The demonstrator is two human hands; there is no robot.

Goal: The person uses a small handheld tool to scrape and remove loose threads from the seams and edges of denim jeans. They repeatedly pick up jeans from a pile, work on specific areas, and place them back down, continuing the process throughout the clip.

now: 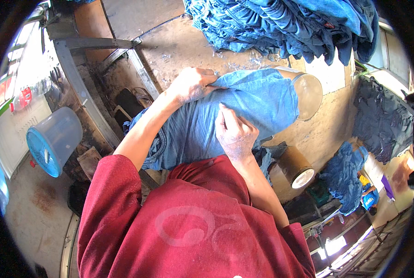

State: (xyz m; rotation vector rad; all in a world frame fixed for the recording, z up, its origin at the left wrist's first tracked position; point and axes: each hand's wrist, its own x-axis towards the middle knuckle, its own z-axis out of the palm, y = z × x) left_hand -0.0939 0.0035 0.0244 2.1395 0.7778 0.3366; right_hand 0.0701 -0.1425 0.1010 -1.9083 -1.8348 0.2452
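Note:
A pair of blue jeans is pulled over a rounded tan form that sticks out to the right. My left hand grips the denim at its upper edge, fingers closed on the cloth. My right hand presses on the middle of the same leg, fingers bent; something thin seems pinched in its fingertips, but I cannot make it out. Both hands are stained blue. My red shirt fills the lower part of the view.
A heap of blue jeans hangs at the top. A second tan form sits lower right. A pale bucket with a blue lid stands at the left by a metal frame. More denim hangs at the right, where another person is.

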